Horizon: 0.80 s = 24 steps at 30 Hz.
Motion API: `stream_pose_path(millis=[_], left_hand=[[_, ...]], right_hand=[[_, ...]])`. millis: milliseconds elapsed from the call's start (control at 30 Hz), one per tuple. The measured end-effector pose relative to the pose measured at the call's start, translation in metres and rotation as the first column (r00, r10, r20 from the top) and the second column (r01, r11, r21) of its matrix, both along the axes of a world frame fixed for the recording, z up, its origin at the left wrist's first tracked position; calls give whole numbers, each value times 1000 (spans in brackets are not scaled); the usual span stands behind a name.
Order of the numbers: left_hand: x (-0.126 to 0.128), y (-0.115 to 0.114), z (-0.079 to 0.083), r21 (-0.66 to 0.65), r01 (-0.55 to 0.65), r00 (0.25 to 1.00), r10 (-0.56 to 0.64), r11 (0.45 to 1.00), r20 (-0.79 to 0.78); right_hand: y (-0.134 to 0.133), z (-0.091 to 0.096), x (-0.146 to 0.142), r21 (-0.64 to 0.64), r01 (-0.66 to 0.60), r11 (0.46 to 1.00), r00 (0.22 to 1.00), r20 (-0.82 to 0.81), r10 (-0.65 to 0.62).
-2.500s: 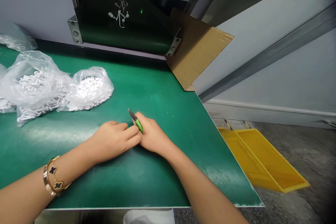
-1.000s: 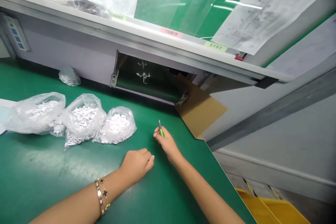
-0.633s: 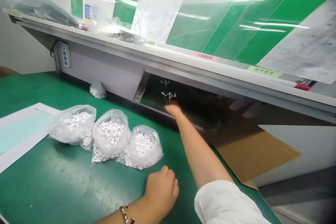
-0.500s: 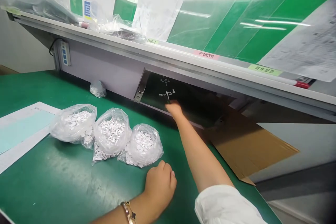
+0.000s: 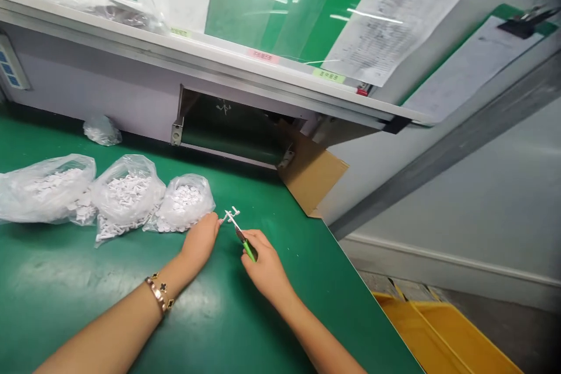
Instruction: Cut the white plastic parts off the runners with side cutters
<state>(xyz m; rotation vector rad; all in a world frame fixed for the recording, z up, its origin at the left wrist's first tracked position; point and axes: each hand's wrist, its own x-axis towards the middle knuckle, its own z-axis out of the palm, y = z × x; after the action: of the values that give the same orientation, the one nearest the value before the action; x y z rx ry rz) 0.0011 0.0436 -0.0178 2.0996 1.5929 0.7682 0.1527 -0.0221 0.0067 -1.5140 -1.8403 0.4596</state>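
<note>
In the head view, the white branched piece (image 5: 231, 214) is held just above the green table (image 5: 175, 315), between the two hands and to the right of the rightmost clear bag (image 5: 184, 201). It lies to the right of the left hand's fingertips and beyond those of the right hand, toward the far left. Its main stem runs obliquely from far left to near right, roughly in line with the green-handled tool (image 5: 249, 250), whose dark tip meets or nearly meets the stem's near end; contact cannot be settled at this scale. The left hand (image 5: 201, 239) is the nearer of the two, its fingertips at the piece's left branch.

The left fingers are drawn together and appear pinched on that branch, though the back of the hand hides most of the grip. The right hand (image 5: 265, 269) has its fingers closed about the tool's handle; whether the tool's own blades are parted cannot be told.

Two further clear bags of white parts, the middle bag (image 5: 129, 187) and the leftmost bag (image 5: 48, 187), stand to the left. At the far side, a second branched piece (image 5: 223, 106) rests on the dark green belt (image 5: 228, 140) within the wall opening, beside a cardboard sheet (image 5: 313, 178).
</note>
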Motion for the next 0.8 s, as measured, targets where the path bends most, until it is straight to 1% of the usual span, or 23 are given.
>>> stream_pose_path(millis=[67, 133, 167, 200, 267, 300, 333, 367, 400, 467, 500, 600, 800], left_hand=[[-5, -4, 4, -8, -25, 995, 24, 1000, -92], [-11, -8, 9, -10, -60, 986, 57, 998, -157], [-13, -9, 12, -10, -70, 982, 67, 998, -178], [-15, -11, 15, -9, -75, 979, 72, 997, -192], [-17, -13, 21, -1, -77, 975, 75, 997, -211], [-16, -14, 24, -4, -78, 982, 76, 997, -172], [-13, -15, 26, -23, -79, 993, 77, 997, -84], [-11, -17, 26, -64, -76, 996, 79, 995, 47], [-7, -19, 26, -124, -61, 976, 85, 990, 201], [0, -23, 24, -252, 13, 876, 111, 968, 470], [4, -26, 22, -299, 56, 832, 121, 953, 541], [11, -31, 18, -385, 131, 760, 157, 914, 631], [15, -33, 15, -494, 200, 674, 248, 846, 696]], right_hand=[[-6, -4, 1, 95, 67, 993, 996, -69, -60], [-9, -8, 4, 187, 101, 977, 990, -115, -81], [-10, -9, 6, 197, 83, 977, 993, -102, -64], [-11, -9, 9, 178, 48, 983, 997, -65, -37], [-12, -9, 14, 88, -16, 996, 998, 54, 12], [-12, -8, 16, 36, -35, 999, 992, 122, 30], [-13, -7, 17, -7, -50, 999, 982, 185, 50], [-13, -6, 17, -37, -70, 997, 968, 237, 76], [-14, -4, 17, -59, -94, 994, 954, 279, 106], [-15, -2, 16, -91, -137, 986, 927, 340, 160], [-15, -2, 15, -98, -143, 985, 917, 362, 169], [-14, -2, 15, -102, -135, 986, 894, 416, 165], [-13, -6, 16, -83, -126, 989, 869, 472, 151]])
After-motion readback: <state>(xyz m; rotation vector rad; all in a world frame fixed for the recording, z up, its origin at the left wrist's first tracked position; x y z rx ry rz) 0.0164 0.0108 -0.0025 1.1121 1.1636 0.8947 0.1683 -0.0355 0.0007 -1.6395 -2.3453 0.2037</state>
